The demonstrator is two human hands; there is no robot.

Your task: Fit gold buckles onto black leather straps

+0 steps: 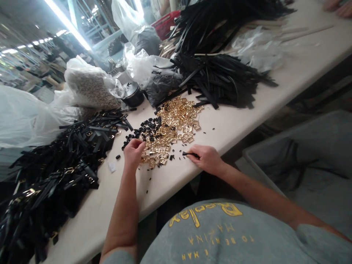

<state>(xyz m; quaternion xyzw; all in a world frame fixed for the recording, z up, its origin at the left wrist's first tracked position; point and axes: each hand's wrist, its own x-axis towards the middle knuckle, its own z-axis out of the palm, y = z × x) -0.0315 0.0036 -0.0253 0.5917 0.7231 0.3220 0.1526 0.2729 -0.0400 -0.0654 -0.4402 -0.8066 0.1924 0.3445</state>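
My right hand is closed around a narrow black strap, whose end sticks out to the left over the table. My left hand rests at the near edge of a heap of small black loops, thumb and fingers pinched together. Whatever is between those fingertips is too small to tell. Beside the loops, and partly mixed with them, lies a pile of gold-coloured metal buckles. Several tiny black bits are scattered between my two hands.
Black straps with buckles are heaped at the left. Loose black straps lie at the back right. Plastic bags and a dark round tin stand behind the buckles. Below the table edge at right is a grey bin. Another person's hands show at top right.
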